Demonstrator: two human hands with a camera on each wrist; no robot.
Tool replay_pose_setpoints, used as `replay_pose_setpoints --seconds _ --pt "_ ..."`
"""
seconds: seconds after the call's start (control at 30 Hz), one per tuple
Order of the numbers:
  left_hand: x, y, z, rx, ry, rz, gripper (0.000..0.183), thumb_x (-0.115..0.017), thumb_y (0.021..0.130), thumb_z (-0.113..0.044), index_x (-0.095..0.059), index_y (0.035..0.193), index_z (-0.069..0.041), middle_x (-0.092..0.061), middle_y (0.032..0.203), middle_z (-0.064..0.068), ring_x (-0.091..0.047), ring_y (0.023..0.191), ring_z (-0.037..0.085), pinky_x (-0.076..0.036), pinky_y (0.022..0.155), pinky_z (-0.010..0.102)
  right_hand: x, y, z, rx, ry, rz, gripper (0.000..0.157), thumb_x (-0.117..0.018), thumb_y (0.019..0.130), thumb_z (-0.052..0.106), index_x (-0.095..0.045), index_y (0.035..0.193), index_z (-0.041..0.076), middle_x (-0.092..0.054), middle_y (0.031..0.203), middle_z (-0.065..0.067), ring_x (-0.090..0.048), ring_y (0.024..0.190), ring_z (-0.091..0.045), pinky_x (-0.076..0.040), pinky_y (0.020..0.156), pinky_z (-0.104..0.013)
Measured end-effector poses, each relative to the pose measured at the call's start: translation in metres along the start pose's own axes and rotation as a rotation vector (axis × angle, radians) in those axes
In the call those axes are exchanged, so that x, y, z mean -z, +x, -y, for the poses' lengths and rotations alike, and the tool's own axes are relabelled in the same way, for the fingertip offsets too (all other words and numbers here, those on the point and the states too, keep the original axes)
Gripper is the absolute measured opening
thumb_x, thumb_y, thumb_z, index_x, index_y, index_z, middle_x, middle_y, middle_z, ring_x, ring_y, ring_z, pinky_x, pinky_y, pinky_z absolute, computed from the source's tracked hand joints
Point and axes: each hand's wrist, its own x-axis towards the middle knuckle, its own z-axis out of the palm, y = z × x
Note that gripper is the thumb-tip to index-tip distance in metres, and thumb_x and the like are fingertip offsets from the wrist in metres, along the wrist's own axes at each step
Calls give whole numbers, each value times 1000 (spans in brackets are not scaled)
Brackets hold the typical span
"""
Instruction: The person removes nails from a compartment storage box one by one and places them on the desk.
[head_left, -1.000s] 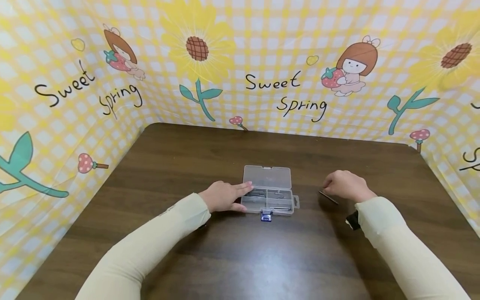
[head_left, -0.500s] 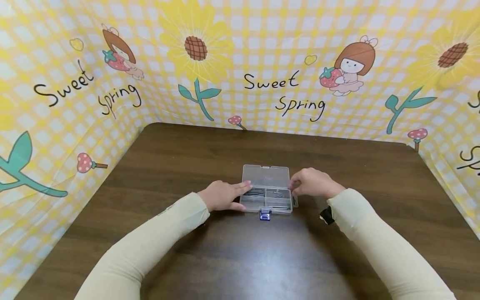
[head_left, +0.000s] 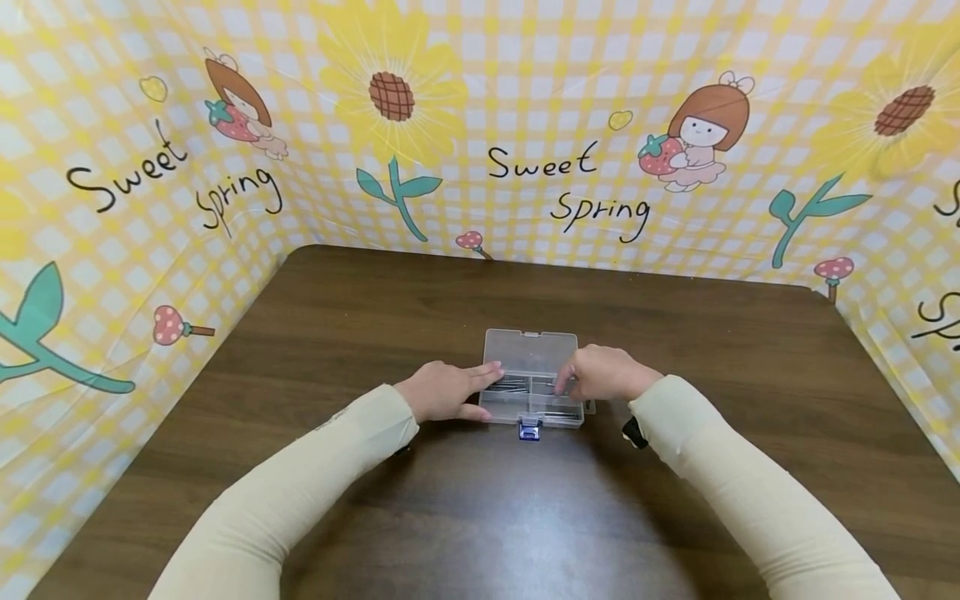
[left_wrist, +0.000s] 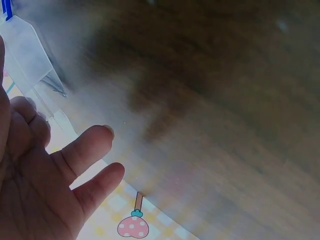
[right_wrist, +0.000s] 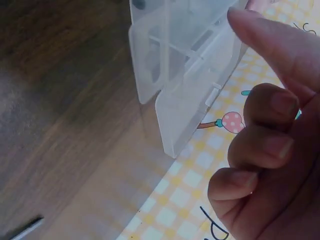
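A clear plastic compartment box (head_left: 506,408) with a blue latch (head_left: 529,431) lies on the table, its lid (head_left: 517,350) folded back. Thin metal rods (head_left: 510,386) lie in some of its compartments. My left hand (head_left: 446,392) rests against the box's left side, index finger stretched over the edge and thumb at the front corner. My right hand (head_left: 600,372) reaches over the right side, fingertips down at the back right compartment. The right wrist view shows its other fingers (right_wrist: 237,182) curled; whether the tips pinch anything is hidden.
Right of the box, the right wrist view catches a dark metal rod (right_wrist: 25,229) on the table, hidden in the head view. A hanging tab (right_wrist: 147,65) juts from the box's right side. Yellow checked cloth (head_left: 450,192) surrounds the brown wooden table (head_left: 375,300).
My right hand has moved left from the table beside the rod to the box's back right compartment. My left hand has stayed at the box's left edge.
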Motion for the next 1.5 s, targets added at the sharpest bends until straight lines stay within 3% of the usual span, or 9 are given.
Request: replay_pose_setpoints --seconds 0.27,0.53,0.8,1.0,1.23,1.5 --pt "-1 0 2 -4 -12 3 74 -55 90 -55 -34 150 -16 -32 153 -1 -57 58 17 -44 57 32 -9 2 -1 18 -19 17 22 -74 77 4 -78 93 19 -70 107 -1 -63 84 -13 -50 67 -33" --pt "0 0 0 4 -21 16 74 -55 90 -54 -34 150 -16 -31 154 -1 -59 60 18 -46 60 32 -14 0 1 29 -68 15 22 -75 77 6 -78 94 20 -70 109 -1 -65 100 -22 -52 73 -39" --pt "0 -2 0 -10 -19 -2 73 -55 91 -53 -35 150 -15 -33 153 0 -58 58 17 -46 61 33 -18 2 5 3 -122 17 21 -74 78 8 -78 95 20 -71 108 1 -64 103 -22 -52 76 -41" --pt "0 -1 0 -10 -5 -5 73 -55 91 -54 -35 150 -16 -33 153 0 -52 51 17 -46 59 32 -21 2 9 14 -181 -11 18 -75 78 9 -79 92 20 -72 103 0 -65 95 -20 -52 72 -41" --pt "-1 0 -1 11 35 12 74 -52 90 -58 -33 151 -19 -32 154 -3 -44 47 16 -43 57 31 -27 2 8 71 -223 -58 21 -68 76 4 -77 82 22 -70 87 6 -62 74 -13 -50 59 -37" --pt "1 -3 -4 43 83 3 74 -50 90 -59 -33 151 -20 -31 154 -5 -61 70 23 -45 65 33 -30 5 10 112 -255 -91 22 -66 75 3 -69 65 22 -58 66 11 -46 58 -9 -44 50 -33"
